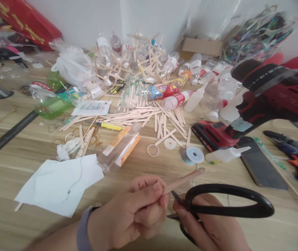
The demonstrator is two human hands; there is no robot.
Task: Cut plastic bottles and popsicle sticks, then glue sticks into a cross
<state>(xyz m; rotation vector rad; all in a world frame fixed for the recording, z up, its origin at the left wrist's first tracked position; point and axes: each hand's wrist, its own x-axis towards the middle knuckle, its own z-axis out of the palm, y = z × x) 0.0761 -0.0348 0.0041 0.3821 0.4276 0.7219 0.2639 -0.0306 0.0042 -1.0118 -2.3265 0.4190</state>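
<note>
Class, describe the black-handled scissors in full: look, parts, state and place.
The scissors have large, smooth black loops, plastic-looking, and short, dark metallic blades. The right hand grips them above the wooden table, partly hiding the lower loop. The upper loop reaches rightward; the blades stand apart, pointing at the left hand. The upper blade is close to the flat wooden stick; whether they touch is unclear.

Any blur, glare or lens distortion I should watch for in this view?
Head view: soft, fairly even light; wide-angle stretch pulls the drill large at the right; the tangled strips smear towards the edge; the wooden stick and scissors look slightly soft but readable; dark upper right corner.
</note>
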